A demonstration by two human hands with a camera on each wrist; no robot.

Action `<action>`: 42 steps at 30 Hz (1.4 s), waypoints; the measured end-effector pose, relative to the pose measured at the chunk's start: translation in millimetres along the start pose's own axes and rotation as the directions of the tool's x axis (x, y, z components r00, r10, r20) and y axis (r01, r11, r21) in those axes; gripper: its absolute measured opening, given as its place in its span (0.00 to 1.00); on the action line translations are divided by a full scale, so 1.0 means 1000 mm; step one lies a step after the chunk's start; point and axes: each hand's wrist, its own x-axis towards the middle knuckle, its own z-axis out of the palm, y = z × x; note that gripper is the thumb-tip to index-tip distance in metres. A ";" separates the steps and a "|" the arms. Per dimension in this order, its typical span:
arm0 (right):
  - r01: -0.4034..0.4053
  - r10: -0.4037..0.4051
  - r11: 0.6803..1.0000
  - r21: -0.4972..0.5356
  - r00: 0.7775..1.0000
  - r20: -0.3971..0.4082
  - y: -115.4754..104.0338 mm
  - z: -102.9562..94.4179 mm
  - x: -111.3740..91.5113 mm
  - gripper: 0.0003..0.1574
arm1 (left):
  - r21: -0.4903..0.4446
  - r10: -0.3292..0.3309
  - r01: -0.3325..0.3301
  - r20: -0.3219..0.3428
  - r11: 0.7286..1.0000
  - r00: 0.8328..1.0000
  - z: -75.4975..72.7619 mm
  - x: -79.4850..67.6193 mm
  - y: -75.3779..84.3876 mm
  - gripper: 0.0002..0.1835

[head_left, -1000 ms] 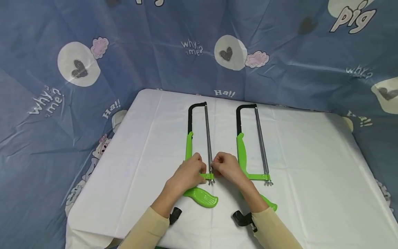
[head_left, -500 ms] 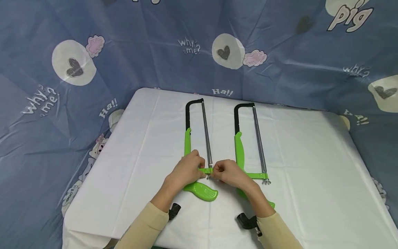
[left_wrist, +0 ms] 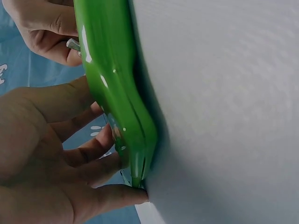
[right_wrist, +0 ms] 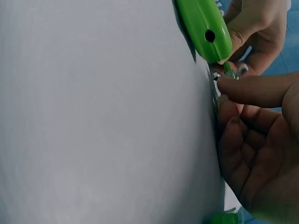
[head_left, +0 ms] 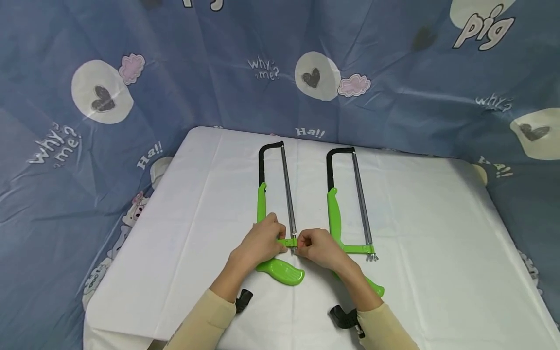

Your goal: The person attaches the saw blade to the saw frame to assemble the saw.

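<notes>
Two hacksaws with green handles and black front frames lie side by side. My left hand [head_left: 261,240] holds the left hacksaw [head_left: 282,271] by its green frame, where the short arm leaves the handle. In the left wrist view, that hand's fingers reach around the green frame [left_wrist: 114,70]. At the near end of the blade [head_left: 288,194], my right hand [head_left: 321,247] pinches the wing nut [head_left: 293,251]. The right wrist view shows thumb and forefinger close against the metal wing nut [right_wrist: 242,71]; their exact contact is partly hidden. The right hacksaw [head_left: 335,214] lies under my right forearm.
A white cloth covers the table [head_left: 437,253]. Behind it hangs a blue printed curtain [head_left: 218,73]. Black wrist-camera mounts [head_left: 343,317] stick out near both sleeves, above the near part of the table.
My right hand has moved from the blade's near end back toward me, to the wing nut. The left hand keeps its hold on the frame. The head view has shifted slightly.
</notes>
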 end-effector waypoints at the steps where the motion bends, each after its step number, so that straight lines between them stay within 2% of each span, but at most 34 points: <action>1: 0.001 -0.001 1.000 -0.021 1.000 -0.006 0.000 0.001 0.000 0.07 | -0.003 0.000 0.000 0.002 1.000 1.000 0.001 0.000 0.000 0.10; 6: -0.014 0.014 0.999 -0.045 1.000 -0.006 -0.002 0.001 -0.001 0.09 | -0.008 0.007 -0.007 0.005 1.000 1.000 0.000 0.002 -0.001 0.11; 11: -0.003 0.003 1.000 0.004 0.999 0.045 -0.002 -0.004 -0.001 0.13 | -0.005 -0.005 0.005 0.008 1.000 1.000 -0.002 0.003 0.001 0.12; 17: -0.007 0.005 0.999 0.047 0.999 0.049 -0.001 -0.008 -0.003 0.07 | -0.015 -0.010 0.010 0.026 1.000 1.000 -0.003 0.005 0.003 0.13; 21: -0.015 0.014 0.999 0.036 0.999 0.034 -0.002 -0.006 -0.003 0.12 | -0.010 -0.018 0.018 0.035 1.000 0.999 -0.004 0.005 0.004 0.15; 23: -0.021 0.020 1.000 0.013 1.000 0.022 -0.003 -0.004 -0.003 0.16 | -0.009 -0.023 0.024 0.040 1.000 0.999 -0.004 0.005 0.004 0.16; 26: -0.033 0.033 0.999 -0.020 0.999 0.005 -0.005 -0.001 -0.003 0.15 | -0.027 -0.025 0.026 0.045 0.999 0.999 -0.004 0.002 0.004 0.16; 30: -0.085 0.085 0.995 -0.044 0.996 0.006 -0.010 0.005 -0.004 0.19 | -0.041 -0.021 0.023 0.041 0.999 0.999 -0.004 -0.001 0.002 0.16; 35: -0.130 0.123 0.974 -0.185 0.991 -0.051 -0.020 0.014 -0.003 0.28 | -0.039 -0.004 0.005 0.020 0.999 1.000 -0.001 -0.004 0.001 0.16; 37: -0.152 0.134 0.955 -0.255 0.987 -0.088 -0.023 0.018 -0.003 0.28 | -0.041 0.004 -0.004 0.015 0.999 1.000 -0.001 -0.004 0.001 0.16; 39: -0.169 0.142 0.944 -0.283 0.983 -0.115 -0.025 0.019 -0.004 0.25 | -0.045 0.012 -0.012 0.012 0.999 1.000 -0.001 -0.004 0.002 0.16; 42: -0.169 0.144 0.952 -0.254 0.983 -0.115 -0.025 0.016 -0.005 0.18 | -0.048 0.016 -0.015 0.013 0.999 1.000 -0.002 -0.003 0.003 0.16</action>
